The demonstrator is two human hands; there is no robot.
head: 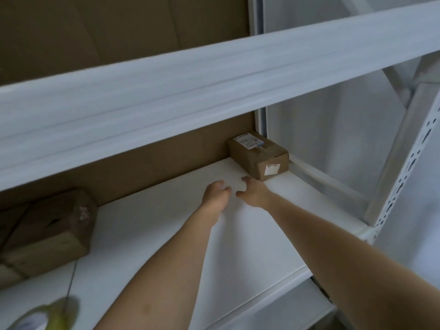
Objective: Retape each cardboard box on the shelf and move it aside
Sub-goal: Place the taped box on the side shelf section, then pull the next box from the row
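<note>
I see both arms stretched across the white shelf [147,222]. My left hand [215,195] and right hand [253,192] lie close together, fingers loosely curled, holding nothing. At one o'clock from the right hand sits a small labelled cardboard box [258,154], just beside its fingertips. More boxes [47,232] sit at nine o'clock.

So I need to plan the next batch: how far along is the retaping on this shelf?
Looks done: a group of boxes sits at the shelf's left end, seemingly moved aside; their tape is too blurred to judge. In hand: both hands reach toward the small labelled box in the back right corner, the right hand nearly at it, the left hand holding nothing. Left: taping and moving that box; the tape roll lies near the front edge.
</note>
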